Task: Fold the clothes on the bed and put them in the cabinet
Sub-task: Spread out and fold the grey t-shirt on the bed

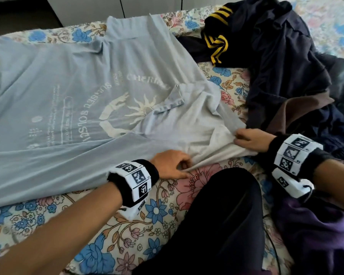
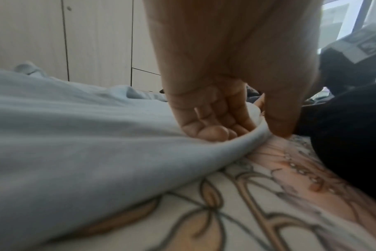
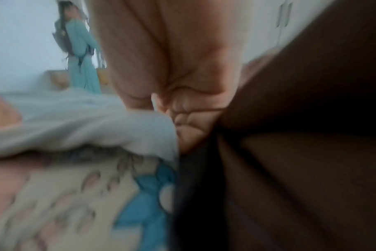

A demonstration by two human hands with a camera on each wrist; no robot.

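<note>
A light blue T-shirt with a pale sun print lies spread across the floral bed, one sleeve folded over its middle. My left hand pinches the shirt's near edge between thumb and curled fingers. My right hand grips a bunched part of the same shirt at its right end, next to the dark clothes. The right wrist view is blurred.
A heap of dark navy clothes with a yellow-striped cuff lies at the back right. My black-trousered knee rests on the floral sheet. Pale cabinet doors stand beyond the bed. A purple garment lies at right.
</note>
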